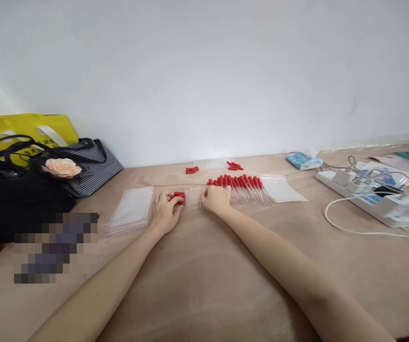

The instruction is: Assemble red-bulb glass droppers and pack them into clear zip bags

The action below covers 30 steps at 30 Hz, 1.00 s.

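Note:
My left hand [165, 210] curls its fingers round a few red rubber bulbs [179, 195] on the wooden table. Just right of them lies a row of clear dropper tubes [192, 198] without bulbs. My right hand [216, 198] is closed at the right end of that row; what its fingers pinch is hidden. Beyond and beside it, droppers with red bulbs [242, 183] lie side by side, tubes pointing toward me. A stack of clear plastic bags [131, 209] is left of my left hand, and another clear bag [283, 188] lies right of the droppers.
Near the wall are two small piles of red bulbs [192, 170] [235, 166] with more clear tubes [216, 165] between. A blue tissue pack [303, 160] and a white power strip [364, 199] with cables are at right. Bags [96, 166] and a blurred item [57, 247] occupy the left.

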{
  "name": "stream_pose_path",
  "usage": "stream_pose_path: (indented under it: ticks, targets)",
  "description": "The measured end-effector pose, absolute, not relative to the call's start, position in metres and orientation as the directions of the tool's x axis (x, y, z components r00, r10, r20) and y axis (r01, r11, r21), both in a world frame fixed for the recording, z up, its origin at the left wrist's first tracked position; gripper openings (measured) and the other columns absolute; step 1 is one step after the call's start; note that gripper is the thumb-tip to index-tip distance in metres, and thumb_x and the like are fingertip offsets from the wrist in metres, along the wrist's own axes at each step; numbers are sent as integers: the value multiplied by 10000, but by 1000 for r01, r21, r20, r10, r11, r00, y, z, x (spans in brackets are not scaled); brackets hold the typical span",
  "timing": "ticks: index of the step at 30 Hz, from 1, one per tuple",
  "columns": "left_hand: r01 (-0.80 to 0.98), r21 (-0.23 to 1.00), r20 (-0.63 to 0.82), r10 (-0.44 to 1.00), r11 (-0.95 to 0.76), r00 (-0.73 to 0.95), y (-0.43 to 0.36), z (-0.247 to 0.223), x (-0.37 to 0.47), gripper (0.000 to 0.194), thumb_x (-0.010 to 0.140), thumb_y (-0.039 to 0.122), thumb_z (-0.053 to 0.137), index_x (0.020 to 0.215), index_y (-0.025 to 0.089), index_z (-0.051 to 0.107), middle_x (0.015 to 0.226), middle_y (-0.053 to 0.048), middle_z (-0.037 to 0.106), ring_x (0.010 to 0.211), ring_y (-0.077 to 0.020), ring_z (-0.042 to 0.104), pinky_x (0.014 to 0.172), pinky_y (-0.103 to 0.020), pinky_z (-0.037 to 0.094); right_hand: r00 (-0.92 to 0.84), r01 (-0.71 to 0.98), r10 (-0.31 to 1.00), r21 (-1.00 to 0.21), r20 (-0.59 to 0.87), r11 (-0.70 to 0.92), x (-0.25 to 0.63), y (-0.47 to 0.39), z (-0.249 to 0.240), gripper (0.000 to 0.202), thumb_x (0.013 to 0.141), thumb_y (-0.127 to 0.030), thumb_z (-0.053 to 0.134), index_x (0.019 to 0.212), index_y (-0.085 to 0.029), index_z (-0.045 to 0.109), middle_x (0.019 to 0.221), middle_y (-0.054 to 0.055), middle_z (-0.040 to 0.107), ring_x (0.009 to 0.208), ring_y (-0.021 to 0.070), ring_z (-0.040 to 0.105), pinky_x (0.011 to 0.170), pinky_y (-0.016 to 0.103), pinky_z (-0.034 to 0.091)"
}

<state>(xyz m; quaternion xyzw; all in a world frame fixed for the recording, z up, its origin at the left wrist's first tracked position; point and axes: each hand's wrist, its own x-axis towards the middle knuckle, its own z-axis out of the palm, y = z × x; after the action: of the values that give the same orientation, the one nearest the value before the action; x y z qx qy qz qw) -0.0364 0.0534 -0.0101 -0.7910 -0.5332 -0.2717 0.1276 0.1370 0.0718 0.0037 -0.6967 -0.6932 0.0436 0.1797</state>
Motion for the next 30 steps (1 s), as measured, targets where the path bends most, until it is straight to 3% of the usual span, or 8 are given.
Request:
stream_pose_path:
  ticks: [7, 20, 26, 30]
  targets:
    - [919, 111, 581, 775, -379, 250, 52, -9, -38, 153, 695, 292, 597, 797, 179, 580, 884, -61, 493, 884, -232, 453, 810, -341, 366, 76, 949, 990, -314, 121, -35, 123, 78, 6, 249, 752, -283, 435, 819, -142, 629, 849, 133, 653, 790, 216, 597, 822, 400, 231]
    - [958, 5, 449, 857, -286, 254, 49, -4, -34, 161, 814, 348, 478, 868, 231, 576, 823, -18, 611, 833, -227, 506, 700, -336, 290, -40, 974, 995, -218, 89, 59, 127, 62, 16, 252, 781, -205, 410, 805, -138, 652, 862, 140, 660, 780, 232, 598, 802, 418, 240]
    - [965, 23, 432, 873, -261, 226, 49, -3, -31, 177, 815, 379, 453, 799, 214, 515, 779, -6, 627, 800, -222, 534, 671, -323, 281, -240, 957, 947, -108, 214, 268, 176, 18, 15, 276, 835, -268, 381, 889, -96, 589, 895, 151, 634, 860, 246, 555, 742, 357, 284]
    - [972, 77, 447, 879, -224, 167, 49, -4, -29, 120, 791, 319, 458, 755, 206, 480, 746, -9, 624, 785, -219, 557, 676, -328, 300, -437, 885, 870, -64, 229, 462, 218, -6, 1, 181, 831, -277, 436, 810, -146, 559, 843, 93, 626, 851, 215, 530, 716, 318, 294]
